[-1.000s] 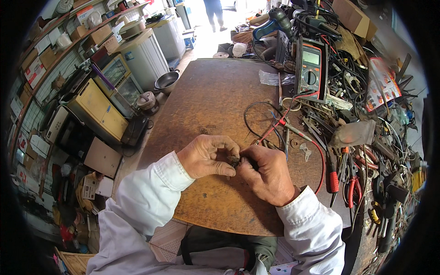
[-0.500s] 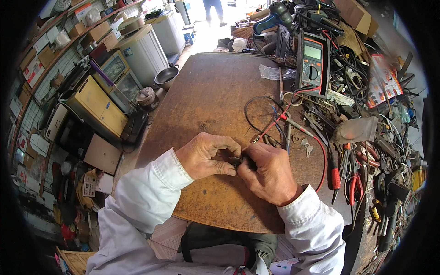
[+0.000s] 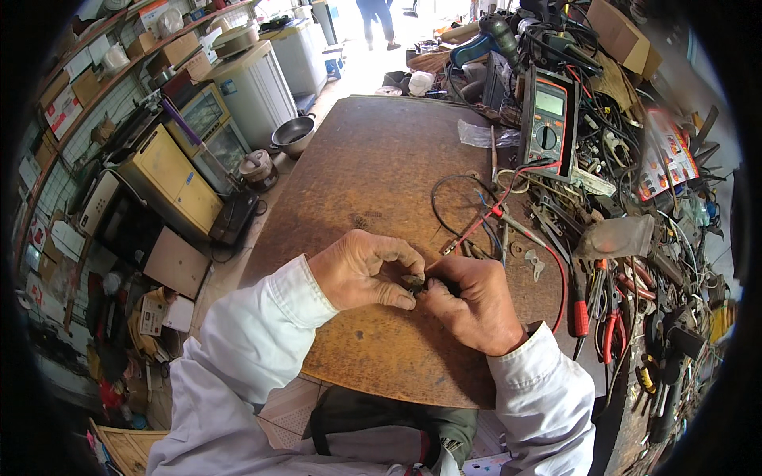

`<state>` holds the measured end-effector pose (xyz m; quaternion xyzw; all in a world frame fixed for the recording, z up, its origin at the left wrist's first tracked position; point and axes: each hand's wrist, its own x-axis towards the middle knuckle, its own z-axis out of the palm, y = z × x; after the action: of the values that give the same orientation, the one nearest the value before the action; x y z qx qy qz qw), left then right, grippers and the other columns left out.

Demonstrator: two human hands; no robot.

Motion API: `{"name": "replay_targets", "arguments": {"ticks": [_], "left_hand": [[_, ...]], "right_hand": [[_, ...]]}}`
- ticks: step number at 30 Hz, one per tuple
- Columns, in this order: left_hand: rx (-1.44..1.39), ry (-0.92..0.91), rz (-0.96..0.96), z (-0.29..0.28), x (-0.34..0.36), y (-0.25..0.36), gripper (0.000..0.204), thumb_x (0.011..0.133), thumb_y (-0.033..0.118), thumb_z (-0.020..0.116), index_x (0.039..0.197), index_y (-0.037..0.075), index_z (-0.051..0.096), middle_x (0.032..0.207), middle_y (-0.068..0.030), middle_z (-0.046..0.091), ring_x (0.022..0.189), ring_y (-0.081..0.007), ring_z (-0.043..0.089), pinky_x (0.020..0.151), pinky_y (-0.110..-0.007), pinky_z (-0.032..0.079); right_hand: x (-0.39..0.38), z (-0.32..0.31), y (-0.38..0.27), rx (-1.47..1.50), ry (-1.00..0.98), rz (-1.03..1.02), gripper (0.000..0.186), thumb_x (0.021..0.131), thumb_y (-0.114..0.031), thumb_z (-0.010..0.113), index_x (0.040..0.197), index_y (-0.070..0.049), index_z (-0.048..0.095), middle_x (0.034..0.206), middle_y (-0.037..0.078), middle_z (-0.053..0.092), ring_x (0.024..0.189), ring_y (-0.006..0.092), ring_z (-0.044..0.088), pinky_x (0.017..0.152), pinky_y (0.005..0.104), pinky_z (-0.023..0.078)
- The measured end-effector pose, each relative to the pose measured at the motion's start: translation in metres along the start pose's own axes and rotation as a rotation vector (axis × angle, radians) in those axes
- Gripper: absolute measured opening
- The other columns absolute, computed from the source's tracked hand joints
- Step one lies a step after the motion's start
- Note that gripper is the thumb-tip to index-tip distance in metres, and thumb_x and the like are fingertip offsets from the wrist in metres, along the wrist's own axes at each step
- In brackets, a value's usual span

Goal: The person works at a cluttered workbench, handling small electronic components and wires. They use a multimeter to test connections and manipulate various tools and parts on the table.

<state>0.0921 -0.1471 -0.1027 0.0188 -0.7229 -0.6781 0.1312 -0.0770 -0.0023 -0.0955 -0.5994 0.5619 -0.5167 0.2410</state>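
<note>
Over the near half of the brown wooden table (image 3: 341, 166), my two hands meet around a small dark part (image 3: 412, 281) whose kind I cannot make out. My left hand (image 3: 361, 271) pinches it between thumb and fingertips. Close against it, my right hand (image 3: 475, 300) is curled, its fingertips at the other side of the dark piece; what lies inside that grip is mostly hidden. Just beyond my right hand are a red test probe (image 3: 520, 226), black leads and small flat metal pieces (image 3: 535, 265).
A multimeter (image 3: 548, 119) stands at the table's far right. Along the right side lie piled tools, with a red-handled screwdriver (image 3: 581, 309) and red pliers (image 3: 611, 333). Cabinets (image 3: 171, 178) and a pan (image 3: 293, 135) stand left on the floor. A person's legs (image 3: 376, 20) show at the doorway.
My hands have drawn slightly apart at the fingertips, showing more of the small dark part. The view has shifted a little. The person at the doorway has changed stance.
</note>
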Motion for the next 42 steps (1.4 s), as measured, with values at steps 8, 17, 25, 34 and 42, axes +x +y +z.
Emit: {"name": "replay_targets", "arguments": {"ticks": [8,17,25,34,42], "left_hand": [[-0.028,0.013,-0.007,0.001,0.001,0.003,0.035,0.08,-0.003,0.076,0.111,-0.001,0.061,0.103,-0.0055,0.065,0.098,-0.0133,0.063,0.088,-0.028,0.055],[0.194,0.036,-0.009,0.008,0.001,0.005,0.034,0.079,0.005,0.08,0.106,-0.002,0.061,0.099,-0.0056,0.065,0.094,-0.0144,0.063,0.084,-0.03,0.054],[0.402,-0.013,-0.037,0.008,0.002,0.014,0.032,0.079,0.005,0.08,0.104,-0.002,0.061,0.098,-0.0063,0.065,0.092,-0.0133,0.063,0.08,-0.028,0.053],[0.105,0.035,-0.121,0.003,-0.001,0.011,0.035,0.079,0.0,0.079,0.108,-0.003,0.061,0.099,-0.0071,0.065,0.091,-0.014,0.064,0.081,-0.029,0.055],[0.096,0.061,-0.061,0.005,0.001,0.006,0.039,0.079,-0.001,0.078,0.112,-0.004,0.058,0.1,-0.0104,0.065,0.093,-0.0211,0.069,0.084,-0.034,0.056]], "right_hand": [[0.001,-0.001,0.004,0.146,-0.022,0.131,0.013,0.081,-0.007,0.062,0.082,0.005,0.066,0.064,0.01,0.063,0.062,0.0105,0.057,0.057,0.0306,0.048],[0.0,0.0,0.006,-0.029,0.006,0.048,0.011,0.076,-0.006,0.063,0.079,0.004,0.065,0.067,0.021,0.062,0.059,0.0295,0.064,0.057,0.0363,0.049],[-0.001,0.005,0.016,-0.165,0.017,-0.094,0.011,0.074,-0.007,0.064,0.077,0.003,0.063,0.068,0.024,0.059,0.061,0.0382,0.062,0.057,0.0403,0.049],[-0.001,0.004,0.018,0.189,-0.002,0.167,0.012,0.082,-0.004,0.057,0.082,0.005,0.064,0.061,0.008,0.055,0.06,0.0095,0.05,0.055,0.0299,0.044],[0.001,0.002,0.021,0.166,0.013,0.192,0.014,0.086,-0.004,0.055,0.084,0.006,0.064,0.063,0.001,0.054,0.064,0.0066,0.048,0.057,0.0269,0.043]]}}
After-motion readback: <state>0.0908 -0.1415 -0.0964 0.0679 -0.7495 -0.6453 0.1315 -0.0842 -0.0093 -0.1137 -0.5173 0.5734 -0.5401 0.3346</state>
